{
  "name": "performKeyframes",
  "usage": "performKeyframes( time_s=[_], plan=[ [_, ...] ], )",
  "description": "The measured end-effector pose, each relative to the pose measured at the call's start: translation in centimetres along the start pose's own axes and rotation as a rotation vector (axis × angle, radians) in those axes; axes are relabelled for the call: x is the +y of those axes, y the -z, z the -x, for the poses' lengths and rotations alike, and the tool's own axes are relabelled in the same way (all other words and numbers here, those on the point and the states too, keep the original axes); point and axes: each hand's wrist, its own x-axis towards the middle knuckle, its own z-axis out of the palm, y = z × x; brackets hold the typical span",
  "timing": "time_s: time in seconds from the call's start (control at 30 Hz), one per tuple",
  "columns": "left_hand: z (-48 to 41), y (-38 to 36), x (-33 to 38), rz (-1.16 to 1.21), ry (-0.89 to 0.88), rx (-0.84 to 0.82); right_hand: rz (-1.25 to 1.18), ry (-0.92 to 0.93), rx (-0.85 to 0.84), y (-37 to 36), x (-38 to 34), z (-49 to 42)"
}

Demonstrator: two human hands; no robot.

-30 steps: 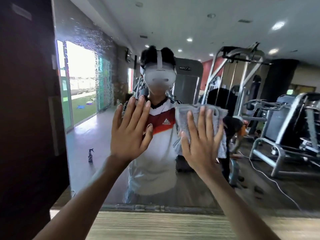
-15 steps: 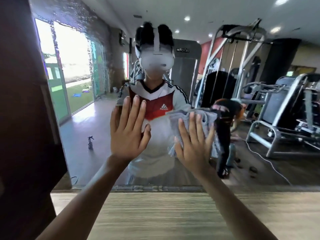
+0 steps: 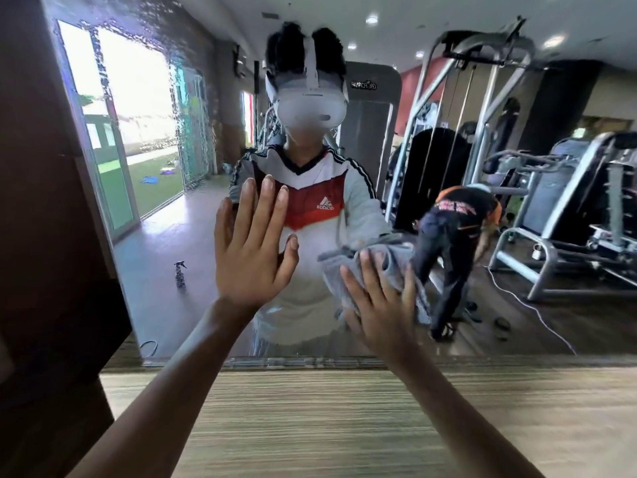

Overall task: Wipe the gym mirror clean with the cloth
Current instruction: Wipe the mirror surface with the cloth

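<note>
The left hand (image 3: pixel 251 246) lies flat on the mirror (image 3: pixel 155 219), fingers straight and spread wide. To its right and a little lower, the right hand (image 3: pixel 379 305) presses the grey cloth (image 3: pixel 393 260) against the glass with straight fingers, just above the striped wooden panel (image 3: pixel 344 426). A spray bottle (image 3: pixel 180 274) shows reflected at the left.

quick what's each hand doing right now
Left hand: open, palm facing the mirror, holding nothing.
Right hand: open, straight fingers pressing the grey cloth to the mirror.

One head cam only, wide-angle, looks fwd at large glass gym mirror (image 3: pixel 155 243), close up; mirror fills upper frame.
</note>
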Motion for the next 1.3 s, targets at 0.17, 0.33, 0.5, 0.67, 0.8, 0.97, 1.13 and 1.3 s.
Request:
performKeyframes(
  time_s=[0.17, 0.33, 0.5, 0.67, 0.8, 0.97, 1.13, 1.3],
  plan=[
    [0.1, 0.0, 0.3, -0.004, 0.025, 0.003, 0.037, 0.043, -0.047, 1.1, 5.5, 4.2],
    [1.0, -0.2, 0.8, 0.012, 0.044, 0.005, -0.057, -0.37, 0.131, 0.7, 1.8, -1.8],
    [3.5, -0.3, 0.7, 0.003, 0.043, -0.004, -0.039, -0.078, -0.011, -1.0, -2.0, 3.2],
    [3.3, -0.4, 1.3, 0.007, 0.063, 0.011, -0.028, -0.112, 0.01, -0.5, 3.0, 6.4],
    [3.3, -0.4, 1.3, 0.007, 0.071, 0.012, -0.095, -0.532, 0.144, -0.4, -0.4, 0.8],
    [3.5, -0.4, 0.8, 0.004, 0.039, 0.012, -0.088, 0.014, -0.044, -1.5, -3.7, 5.5],
    [3.5, -0.3, 1.1, 0.007, 0.061, 0.013, -0.045, -0.231, 0.005, -0.3, 1.9, 6.2],
    [3.6, -0.3, 1.1, 0.006, 0.058, 0.006, -0.111, -0.465, 0.151, -0.5, -2.8, -0.8]
  ],
)
